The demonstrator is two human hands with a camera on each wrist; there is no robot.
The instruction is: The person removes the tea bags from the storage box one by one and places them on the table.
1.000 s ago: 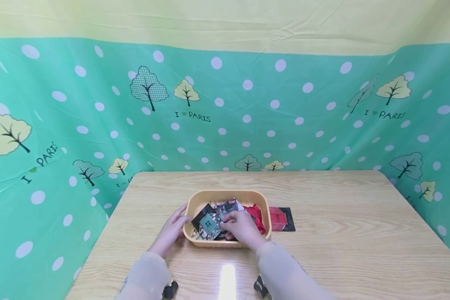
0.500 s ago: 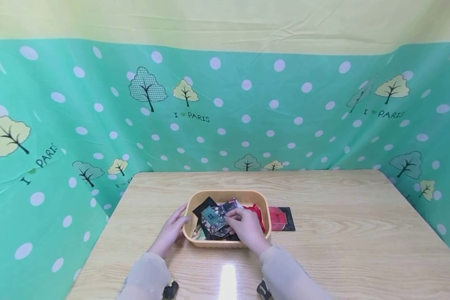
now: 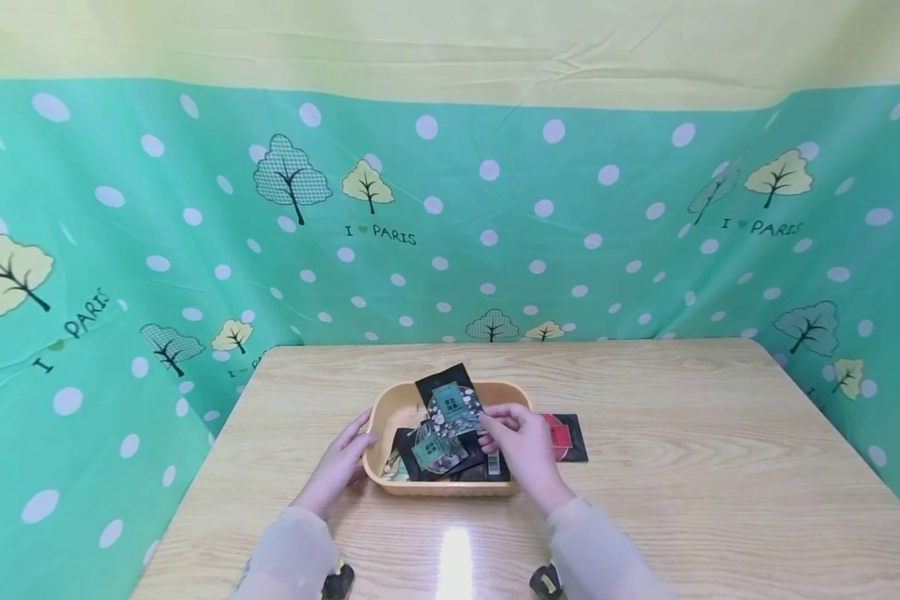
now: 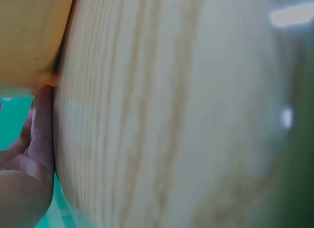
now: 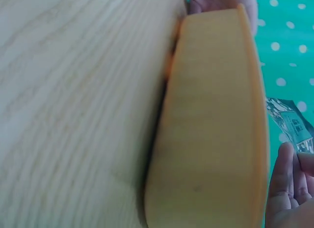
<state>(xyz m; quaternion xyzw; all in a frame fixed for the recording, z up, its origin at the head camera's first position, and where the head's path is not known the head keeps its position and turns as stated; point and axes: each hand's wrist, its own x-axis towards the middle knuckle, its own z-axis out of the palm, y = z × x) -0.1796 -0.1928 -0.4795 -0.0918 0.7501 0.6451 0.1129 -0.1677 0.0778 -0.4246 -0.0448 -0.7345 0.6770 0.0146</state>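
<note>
A yellow plastic basket (image 3: 450, 490) stands on the table, with several printed sachets lying jumbled inside. My left hand (image 3: 339, 462) holds its left end, thumb over the rim and fingers along the outside wall; the left wrist view shows those fingers (image 4: 43, 122) low against the basket, close to the tabletop. Over the basket, my right hand (image 3: 527, 450) pinches a black sachet (image 3: 451, 402) with a green label by its right edge, between thumb and fingertips. It is tilted up above the far rim. Another green-labelled sachet (image 3: 431, 450) lies beneath it in the basket.
A black sachet with a red label (image 3: 562, 436) lies flat on the wooden table (image 3: 705, 467), just right of the basket. A green curtain (image 3: 487, 208) with tree prints hangs behind the table and along both sides.
My right hand has moved right and lifted the green-labelled black sachet from the pile to above the far rim. Another green-labelled sachet now shows below it. The left hand stays on the basket.
</note>
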